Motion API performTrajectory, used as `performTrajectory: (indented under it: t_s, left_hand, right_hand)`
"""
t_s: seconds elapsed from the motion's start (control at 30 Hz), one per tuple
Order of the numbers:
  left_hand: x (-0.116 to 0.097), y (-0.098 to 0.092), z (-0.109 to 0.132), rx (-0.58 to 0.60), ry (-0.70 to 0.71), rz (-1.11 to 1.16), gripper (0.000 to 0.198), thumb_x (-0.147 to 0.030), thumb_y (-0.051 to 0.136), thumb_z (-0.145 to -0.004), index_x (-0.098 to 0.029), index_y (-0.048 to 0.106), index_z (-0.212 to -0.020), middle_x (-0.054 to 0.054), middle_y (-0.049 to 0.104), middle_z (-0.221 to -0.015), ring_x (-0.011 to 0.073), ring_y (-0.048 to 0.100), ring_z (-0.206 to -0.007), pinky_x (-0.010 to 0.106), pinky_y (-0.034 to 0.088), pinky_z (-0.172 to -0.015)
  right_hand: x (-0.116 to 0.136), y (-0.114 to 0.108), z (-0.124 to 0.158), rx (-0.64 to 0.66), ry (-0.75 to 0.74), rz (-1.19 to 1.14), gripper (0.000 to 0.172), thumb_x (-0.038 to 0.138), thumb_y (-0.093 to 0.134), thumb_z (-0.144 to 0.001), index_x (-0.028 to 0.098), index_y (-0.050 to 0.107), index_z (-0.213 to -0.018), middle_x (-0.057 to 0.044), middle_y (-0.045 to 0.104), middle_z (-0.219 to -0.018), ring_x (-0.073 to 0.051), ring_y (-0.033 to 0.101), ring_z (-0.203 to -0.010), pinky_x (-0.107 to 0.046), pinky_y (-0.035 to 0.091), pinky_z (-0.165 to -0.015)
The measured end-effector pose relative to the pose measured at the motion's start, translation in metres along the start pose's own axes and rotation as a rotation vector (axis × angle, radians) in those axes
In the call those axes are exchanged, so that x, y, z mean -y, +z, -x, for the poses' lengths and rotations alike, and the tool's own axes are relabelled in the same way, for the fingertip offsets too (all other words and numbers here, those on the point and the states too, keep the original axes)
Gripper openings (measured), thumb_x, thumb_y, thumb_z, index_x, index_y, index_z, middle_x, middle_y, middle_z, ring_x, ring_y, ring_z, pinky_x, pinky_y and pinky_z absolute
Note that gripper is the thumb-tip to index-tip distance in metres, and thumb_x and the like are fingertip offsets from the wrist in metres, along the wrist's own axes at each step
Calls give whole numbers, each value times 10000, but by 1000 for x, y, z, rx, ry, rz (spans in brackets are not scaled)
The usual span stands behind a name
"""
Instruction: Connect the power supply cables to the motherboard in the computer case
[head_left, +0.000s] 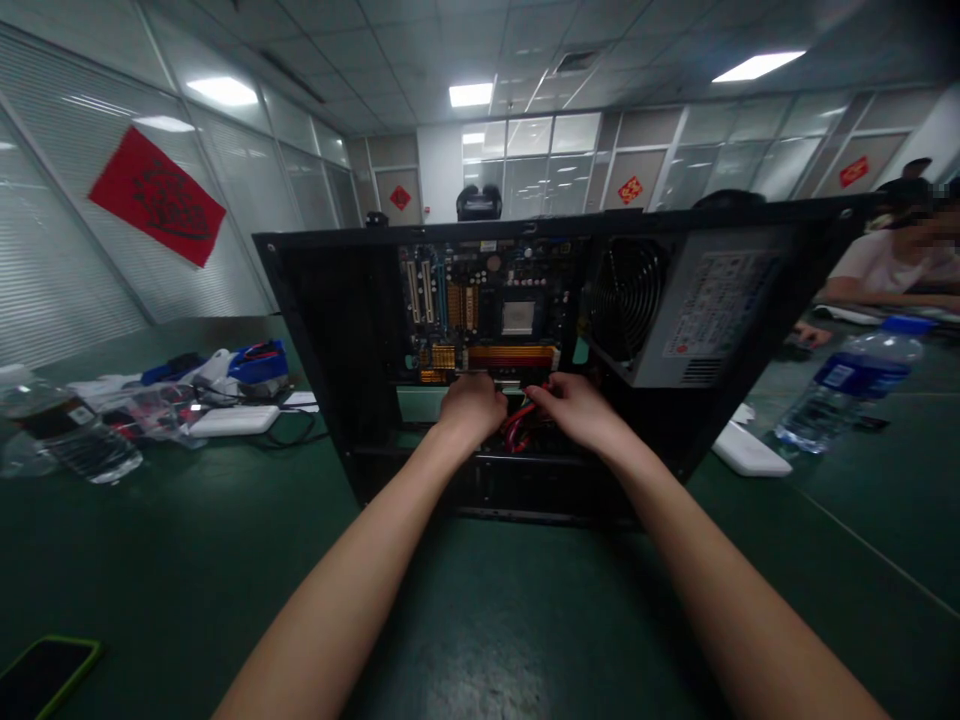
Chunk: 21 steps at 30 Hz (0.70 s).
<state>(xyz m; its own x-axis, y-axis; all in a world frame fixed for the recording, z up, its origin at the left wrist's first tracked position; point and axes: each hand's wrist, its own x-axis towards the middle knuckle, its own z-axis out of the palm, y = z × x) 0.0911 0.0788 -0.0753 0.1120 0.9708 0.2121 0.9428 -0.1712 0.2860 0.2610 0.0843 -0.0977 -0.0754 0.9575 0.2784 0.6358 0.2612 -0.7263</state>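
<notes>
Inside the open computer case [337, 330], left hand [471, 405] curled, its grip hidden, right hand [574, 408] pinching a pale strip [508, 384] at the circuit board's [487, 310] lower edge, apparently not pushed home yet.

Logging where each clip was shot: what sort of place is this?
Likely an office meeting room: glass partitions, ceiling light panels, and a big green table bearing an open PC case.

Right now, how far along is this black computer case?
Done: dark motherboard and grey boxy power supply sit in the black metal case. In hand: left hand and right hand at the red cables. Left: square silver processor socket looks bare.
</notes>
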Motion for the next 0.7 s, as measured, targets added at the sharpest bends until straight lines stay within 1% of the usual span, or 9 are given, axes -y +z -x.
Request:
performTrajectory:
  t_s: [0.23, 0.37, 0.53, 0.7]
  left_hand:
    - [1, -1, -1, 11, -3, 19, 331, -250, 487, -894, -74, 741, -1012, 225, 736, -997, 295, 713, -974, 330, 540, -849]
    - [-2, -1, -7, 28, -9, 34, 339, -265, 500, -897, -74, 737, -1046, 236, 729, -1025, 315, 707, -1007, 351, 548, -854]
    - [-6, 1, -15, 46, -48, 57, 324, -255, 529, -885, -91, 741, -1066, 225, 732, -1035, 301, 704, -1024, 340, 541, -884]
    - [-1, 4, -16, 56, -30, 87, 352, -275, 503, -912, -73, 752, -1057, 225, 731, -1044, 286, 698, -1021, 323, 524, -877]
  right_hand:
    - [-1, 0, 1, 7, -15, 0, 305, 449, 534, -858, 179, 526, -715, -30, 596, -662, -172, 541, -645, -273, 331, -584]
    - [-2, 1, 0, -12, -20, -1, 319, 470, 525, -846, 178, 529, -716, -30, 591, -662, -172, 537, -638, -273, 326, -576]
    - [-4, 2, -2, -18, -3, -23, 319, 465, 539, -831, 179, 535, -689, -28, 598, -643, -165, 531, -611, -267, 319, -557]
    - [-4, 2, -2, -23, 0, -25, 308, 441, 564, -836, 176, 549, -679, -29, 605, -644, -166, 540, -621, -264, 333, -565]
